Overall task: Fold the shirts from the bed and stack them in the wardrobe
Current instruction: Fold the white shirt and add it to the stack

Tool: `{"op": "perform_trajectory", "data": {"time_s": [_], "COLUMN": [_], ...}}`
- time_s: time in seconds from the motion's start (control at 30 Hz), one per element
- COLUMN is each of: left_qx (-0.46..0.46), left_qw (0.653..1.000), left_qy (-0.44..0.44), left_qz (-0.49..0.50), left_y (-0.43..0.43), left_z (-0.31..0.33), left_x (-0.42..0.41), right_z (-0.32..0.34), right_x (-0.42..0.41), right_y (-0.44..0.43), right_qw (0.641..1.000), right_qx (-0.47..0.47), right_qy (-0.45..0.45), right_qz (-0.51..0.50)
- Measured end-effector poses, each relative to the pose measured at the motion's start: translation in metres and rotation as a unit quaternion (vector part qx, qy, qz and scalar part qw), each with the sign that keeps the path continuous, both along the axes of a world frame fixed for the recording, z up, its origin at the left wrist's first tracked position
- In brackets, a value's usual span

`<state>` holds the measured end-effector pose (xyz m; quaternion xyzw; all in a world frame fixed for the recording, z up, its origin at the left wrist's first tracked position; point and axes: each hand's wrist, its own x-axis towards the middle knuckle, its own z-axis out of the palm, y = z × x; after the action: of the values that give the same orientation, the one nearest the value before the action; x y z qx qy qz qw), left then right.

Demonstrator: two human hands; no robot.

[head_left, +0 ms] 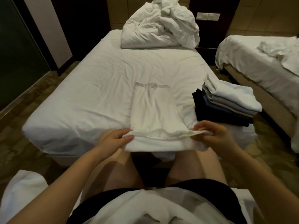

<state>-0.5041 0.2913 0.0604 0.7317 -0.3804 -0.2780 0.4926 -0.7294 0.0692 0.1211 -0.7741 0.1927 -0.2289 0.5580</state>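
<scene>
White cotton shirt [152, 110], folded lengthwise into a narrow panel, lies flat on the white-sheeted bed [90, 94] near its foot edge. A grey printed strip [152, 85] marks the shirt's far end. Head view: the near end of the shirt is raised off the sheet and turned over into a soft roll that hangs just past the mattress edge. The left hand [116, 139] grips the left end of this roll, fingers curled under the cloth and thumb on top. The right hand [212, 135] pinches the right end between thumb and curled fingers. Both forearms reach in from the bottom of the view. To the right of the shirt, on the same bed and apart from it, stands a stack of folded garments [226, 105]: white on top, then grey, beige and blue layers, with black at the bottom. A crumpled white duvet [161, 29] is heaped at the head of the bed. A second white-sheeted bed [258, 65] stands at the right, across a narrow strip of patterned floor [24, 110]. A pale switch panel [207, 16] is fixed to the dark wall between the two beds.
</scene>
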Motion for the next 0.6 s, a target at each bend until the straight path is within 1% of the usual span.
{"op": "perform_trajectory", "data": {"time_s": [0.07,0.1,0.13,0.2,0.3,0.4,0.5,0.6], "left_qx": [0.039,0.057,0.074,0.097,0.065,0.038,-0.004,-0.029], "left_qw": [0.998,0.997,0.997,0.994,0.979,0.953,0.921,0.887], "left_qy": [-0.029,-0.025,-0.011,0.035,0.182,0.291,0.386,0.459], "left_qz": [-0.031,-0.035,-0.036,-0.048,-0.07,-0.071,-0.056,-0.049], "left_y": [0.005,0.006,0.004,0.0,-0.014,-0.033,-0.056,-0.085], "left_z": [0.002,0.004,0.006,0.007,0.012,0.01,0.01,0.015], "left_x": [-0.002,-0.003,-0.005,-0.004,0.003,0.024,0.048,0.074], "right_z": [-0.001,-0.003,-0.002,-0.002,-0.005,-0.003,-0.007,-0.013], "right_x": [-0.004,-0.005,-0.006,-0.004,0.01,0.032,0.054,0.085], "right_y": [-0.003,-0.007,-0.009,-0.012,-0.024,-0.04,-0.059,-0.083], "right_qw": [0.997,0.994,0.99,0.984,0.99,0.997,0.996,0.987], "right_qx": [-0.004,0.003,0.007,-0.001,-0.026,-0.031,0.017,0.093], "right_qy": [0.07,0.103,0.132,0.164,0.135,0.07,0.028,0.016], "right_qz": [0.023,0.037,0.049,0.065,0.038,-0.024,-0.083,-0.128]}}
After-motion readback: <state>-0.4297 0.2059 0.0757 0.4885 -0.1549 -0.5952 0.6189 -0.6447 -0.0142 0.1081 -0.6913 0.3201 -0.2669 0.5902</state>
